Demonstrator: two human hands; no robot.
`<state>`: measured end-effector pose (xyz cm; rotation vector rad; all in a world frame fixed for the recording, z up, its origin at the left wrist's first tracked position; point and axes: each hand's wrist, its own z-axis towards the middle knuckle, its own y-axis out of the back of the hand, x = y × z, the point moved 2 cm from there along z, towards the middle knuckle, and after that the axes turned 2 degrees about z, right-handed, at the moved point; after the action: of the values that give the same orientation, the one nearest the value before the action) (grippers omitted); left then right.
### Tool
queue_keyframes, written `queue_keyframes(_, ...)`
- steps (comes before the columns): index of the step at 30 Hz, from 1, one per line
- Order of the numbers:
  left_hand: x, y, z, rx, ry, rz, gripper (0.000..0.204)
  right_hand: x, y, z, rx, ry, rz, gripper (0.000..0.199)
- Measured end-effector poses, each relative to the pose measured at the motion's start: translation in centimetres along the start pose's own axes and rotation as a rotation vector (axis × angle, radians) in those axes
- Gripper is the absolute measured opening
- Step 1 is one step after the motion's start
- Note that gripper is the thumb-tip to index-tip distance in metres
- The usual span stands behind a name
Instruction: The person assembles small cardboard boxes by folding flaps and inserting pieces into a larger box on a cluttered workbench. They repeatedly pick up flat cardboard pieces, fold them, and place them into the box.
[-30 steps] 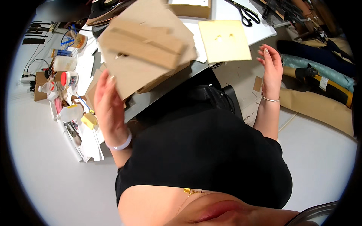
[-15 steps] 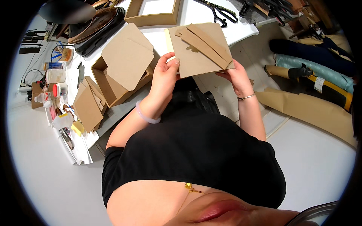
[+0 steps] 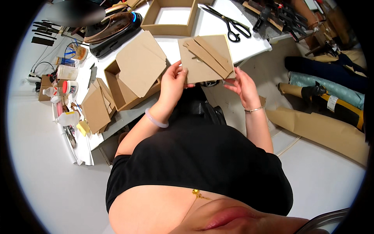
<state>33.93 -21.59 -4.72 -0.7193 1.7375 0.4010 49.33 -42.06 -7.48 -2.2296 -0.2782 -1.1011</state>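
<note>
My left hand (image 3: 175, 81) is closed on the near left corner of a square of brown cardboard (image 3: 206, 71), thumb on top. A pale yellowish edge shows along its far and right sides. Several narrow cardboard strips (image 3: 209, 57) lie slantwise on top of it. At the near right corner, my right hand (image 3: 245, 87) is open, its fingers apart and against the edge. Left of them, a larger cardboard sheet (image 3: 141, 64) with cut corners rests over an open cardboard box (image 3: 128, 102).
Black scissors (image 3: 232, 29), an open cardboard frame (image 3: 168, 29) and an iron (image 3: 117, 33) lie on the white table. Cardboard pieces (image 3: 93, 109), jars and bottles (image 3: 69, 86) stand at left. Hand tools (image 3: 276, 17) sit at the far right, above fabric rolls (image 3: 327, 84).
The cardboard square with its strips has turned a little and come slightly nearer. My right hand's fingers have spread from their hold on its corner. The view has shifted slightly.
</note>
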Motion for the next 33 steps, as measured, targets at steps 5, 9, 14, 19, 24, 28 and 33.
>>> queue_keyframes(5,2.3,1.6,0.9,-0.097,-0.419,0.645,0.048,-0.7,-0.8,0.4,0.006,0.013,-0.043,0.039)
queue_keyframes(9,1.0,0.3,-0.8,0.033,-0.372,0.674,0.065,-0.8,-0.8,0.7,-0.021,0.030,-0.046,0.037)
queue_keyframes(14,0.2,0.2,-2.0,0.147,-0.379,0.513,0.077,-0.2,-0.6,0.0,-0.116,0.107,-0.085,0.037)
queue_keyframes(19,1.4,0.2,-1.6,0.241,-0.292,0.225,0.077,0.6,-1.1,-0.2,-0.121,0.094,-0.177,0.038)
queue_keyframes(24,0.9,0.3,-1.6,0.298,-0.188,0.033,0.073,0.6,-1.5,0.2,-0.079,0.005,-0.078,0.042)
queue_keyframes(28,0.6,0.4,-1.9,0.342,-0.173,0.029,0.073,0.3,-2.0,0.0,-0.125,0.030,-0.137,0.043)
queue_keyframes(33,-0.3,0.5,-2.7,0.393,-0.203,0.077,0.071,0.8,-2.8,-0.5,-0.185,0.077,-0.134,0.045)
